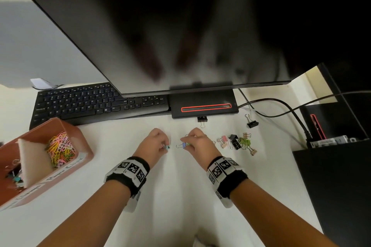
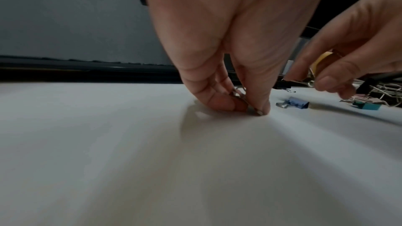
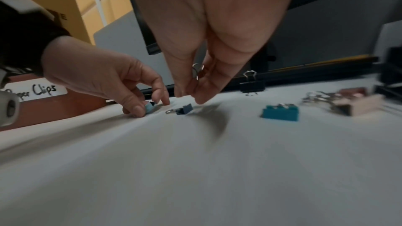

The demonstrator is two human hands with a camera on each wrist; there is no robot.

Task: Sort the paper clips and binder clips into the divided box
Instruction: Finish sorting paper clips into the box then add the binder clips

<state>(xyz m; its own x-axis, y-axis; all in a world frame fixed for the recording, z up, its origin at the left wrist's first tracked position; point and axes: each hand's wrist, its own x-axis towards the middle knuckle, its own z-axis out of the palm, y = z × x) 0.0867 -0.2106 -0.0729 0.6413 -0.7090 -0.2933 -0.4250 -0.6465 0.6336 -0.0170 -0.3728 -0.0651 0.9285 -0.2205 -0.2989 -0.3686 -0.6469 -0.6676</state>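
Note:
My left hand (image 1: 165,146) pinches a small light-blue binder clip (image 3: 149,107) against the white desk (image 1: 176,196), thumb and finger closed on it (image 2: 250,108). Just to its right, my right hand (image 1: 188,141) hovers a little above the desk with a yellow binder clip (image 2: 322,61) in its curled fingers; the clip's wire loops (image 3: 196,71) show in the palm. A blue binder clip (image 1: 182,145) and a teal one (image 3: 280,112) lie under that hand. The brown divided box (image 1: 80,142) stands at the left, with coloured paper clips (image 1: 60,150) in one compartment and binder clips (image 1: 14,172) in the other.
A pile of several binder clips (image 1: 236,142) lies right of my hands. Two black binder clips (image 1: 202,120) (image 1: 252,123) sit near the monitor base (image 1: 204,106). A keyboard (image 1: 90,102) and monitor (image 1: 180,36) close off the back; cables (image 1: 281,106) and a black case (image 1: 337,186) stand right.

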